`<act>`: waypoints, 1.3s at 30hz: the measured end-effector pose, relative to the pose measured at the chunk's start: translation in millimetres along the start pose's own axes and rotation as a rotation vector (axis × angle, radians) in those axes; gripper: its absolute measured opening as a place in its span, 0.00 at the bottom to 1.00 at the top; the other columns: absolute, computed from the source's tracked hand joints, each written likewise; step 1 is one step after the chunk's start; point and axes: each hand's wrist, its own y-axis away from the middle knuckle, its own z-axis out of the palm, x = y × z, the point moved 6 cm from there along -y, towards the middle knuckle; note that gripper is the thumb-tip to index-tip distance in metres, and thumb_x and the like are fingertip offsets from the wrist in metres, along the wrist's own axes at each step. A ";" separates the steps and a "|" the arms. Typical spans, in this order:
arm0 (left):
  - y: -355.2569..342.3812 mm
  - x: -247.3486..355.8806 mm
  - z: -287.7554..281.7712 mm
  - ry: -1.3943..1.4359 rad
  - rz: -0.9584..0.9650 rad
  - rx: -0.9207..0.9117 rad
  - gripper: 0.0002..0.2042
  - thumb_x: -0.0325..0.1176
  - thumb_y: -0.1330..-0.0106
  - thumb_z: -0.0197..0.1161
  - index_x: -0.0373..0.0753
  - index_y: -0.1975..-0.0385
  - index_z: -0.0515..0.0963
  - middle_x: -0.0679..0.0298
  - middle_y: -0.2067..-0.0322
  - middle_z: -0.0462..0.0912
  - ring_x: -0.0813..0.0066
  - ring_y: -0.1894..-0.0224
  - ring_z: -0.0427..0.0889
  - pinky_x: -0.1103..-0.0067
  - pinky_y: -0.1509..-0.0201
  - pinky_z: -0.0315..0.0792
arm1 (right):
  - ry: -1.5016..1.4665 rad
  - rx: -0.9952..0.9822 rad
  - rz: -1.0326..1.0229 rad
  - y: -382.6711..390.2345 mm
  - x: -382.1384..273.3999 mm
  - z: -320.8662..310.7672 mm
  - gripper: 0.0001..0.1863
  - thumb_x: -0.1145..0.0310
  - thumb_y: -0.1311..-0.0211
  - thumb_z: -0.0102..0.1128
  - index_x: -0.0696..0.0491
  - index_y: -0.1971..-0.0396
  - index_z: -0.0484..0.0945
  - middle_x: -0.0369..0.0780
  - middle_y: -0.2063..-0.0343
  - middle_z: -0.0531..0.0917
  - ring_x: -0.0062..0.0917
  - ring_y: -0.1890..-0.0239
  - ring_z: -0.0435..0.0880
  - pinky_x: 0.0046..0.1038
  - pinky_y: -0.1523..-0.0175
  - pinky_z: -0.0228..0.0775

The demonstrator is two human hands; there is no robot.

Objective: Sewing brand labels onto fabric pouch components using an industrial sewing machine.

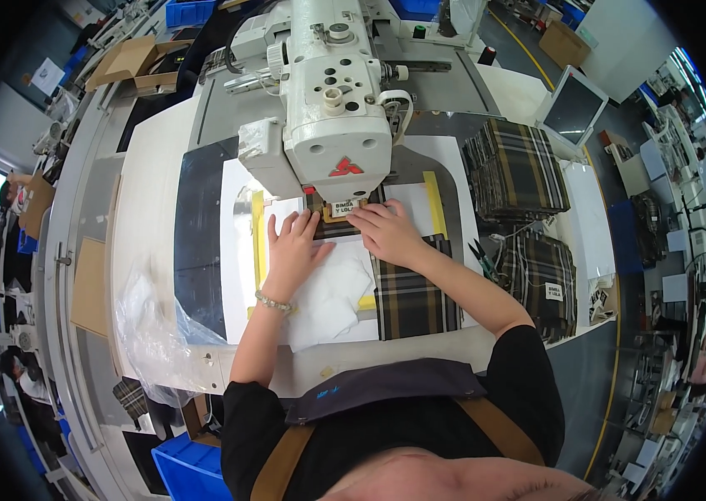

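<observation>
A white industrial sewing machine (pixel 336 125) stands in front of me, its head over a piece of dark plaid fabric (pixel 338 228). On that fabric, under the head, lies a small white label (pixel 344 208) inside a brownish frame. My left hand (pixel 293 250) rests left of the label, fingers spread and fingertips on the fabric edge. My right hand (pixel 390 235) lies at the label's right side, fingers extended and pressing down by it. White sheets (pixel 328 305) lie below my left hand. Another folded plaid piece (pixel 411 301) is under my right forearm. The needle area is hidden.
Stacks of plaid fabric pieces (pixel 516 171) and labelled plaid pieces (pixel 541 288) stand at the right, with dark-handled snips (pixel 483 260) beside them. Yellow tape strips (pixel 435 204) mark the white work sheet. Clear plastic (pixel 156 330) hangs over the table's left front. A screen (pixel 574 107) stands far right.
</observation>
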 end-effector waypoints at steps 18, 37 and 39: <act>-44.5 7.6 -1.9 0.181 0.407 -0.157 0.23 0.48 0.44 0.67 0.47 0.49 0.79 0.71 0.48 0.80 0.67 0.45 0.73 0.62 0.39 0.59 | -0.111 0.043 0.096 2.4 9.8 -9.4 0.15 0.77 0.51 0.56 0.51 0.61 0.74 0.34 0.54 0.81 0.29 0.48 0.75 0.39 0.43 0.56; -58.8 7.2 13.0 0.416 0.355 -0.228 0.19 0.40 0.44 0.65 0.50 0.51 0.80 0.64 0.55 0.83 0.58 0.48 0.73 0.63 0.39 0.59 | -0.165 -0.028 0.126 -6.1 12.8 -6.7 0.18 0.81 0.52 0.53 0.51 0.58 0.72 0.33 0.58 0.80 0.31 0.51 0.74 0.37 0.48 0.57; -58.6 6.8 13.4 0.421 0.363 -0.214 0.19 0.40 0.44 0.65 0.51 0.50 0.80 0.65 0.54 0.82 0.58 0.47 0.72 0.62 0.39 0.57 | -0.149 -0.035 0.117 -7.0 12.7 -5.5 0.18 0.81 0.52 0.52 0.51 0.58 0.72 0.33 0.57 0.80 0.31 0.51 0.74 0.37 0.48 0.57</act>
